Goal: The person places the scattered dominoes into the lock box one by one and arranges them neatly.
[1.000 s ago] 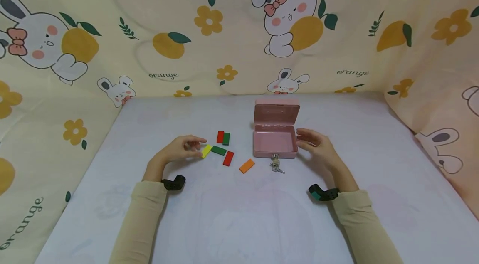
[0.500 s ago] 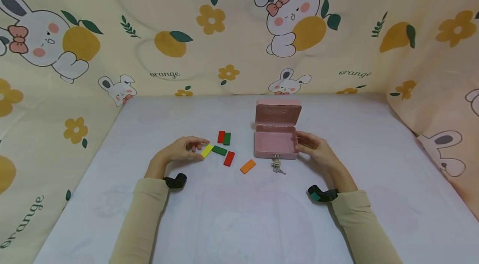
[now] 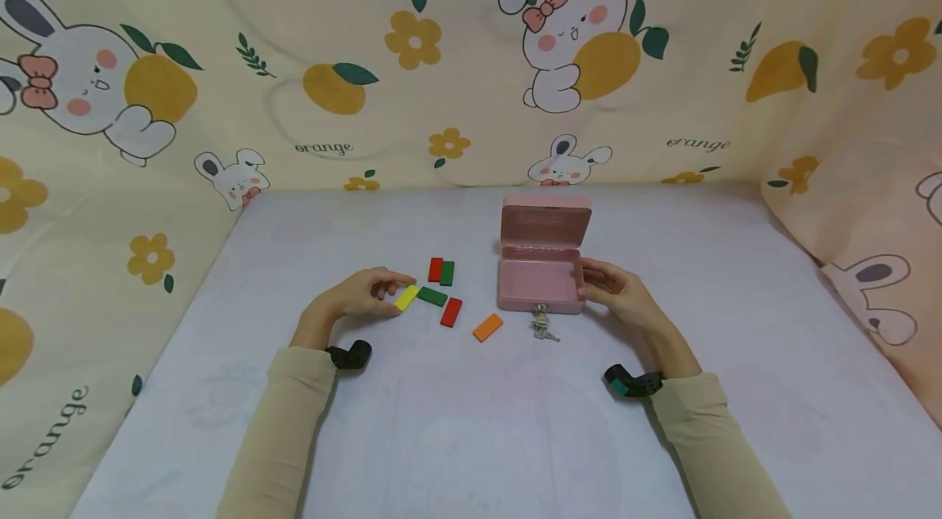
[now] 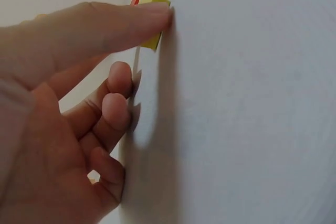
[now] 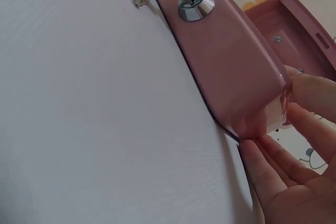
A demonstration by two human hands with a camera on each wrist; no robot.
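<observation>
On the tabletop in the head view, my left hand [image 3: 361, 293] pinches a yellow block [image 3: 406, 298] between thumb and index finger. Up close in the left wrist view, the thumb covers most of this yellow block [image 4: 152, 41], and the other fingers curl loosely below. The pink metal box [image 3: 540, 306] stands with its lid [image 3: 546, 225] raised, its inside bare. My right hand [image 3: 620, 290] rests at the box's right side. In the right wrist view its fingers [image 5: 257, 161] lie fairly straight against the box's side wall [image 5: 262, 119].
Two green blocks [image 3: 432, 296], two red blocks [image 3: 451, 312] and an orange block [image 3: 487, 328] lie between the left hand and the box. A bunch of keys [image 3: 543, 327] hangs from the front lock [image 5: 195, 6]. A patterned cloth [image 3: 456, 78] rises behind the table.
My right hand has moved slightly left, coming against the box's side. The left fingers have closed on the yellow block, which has barely moved.
</observation>
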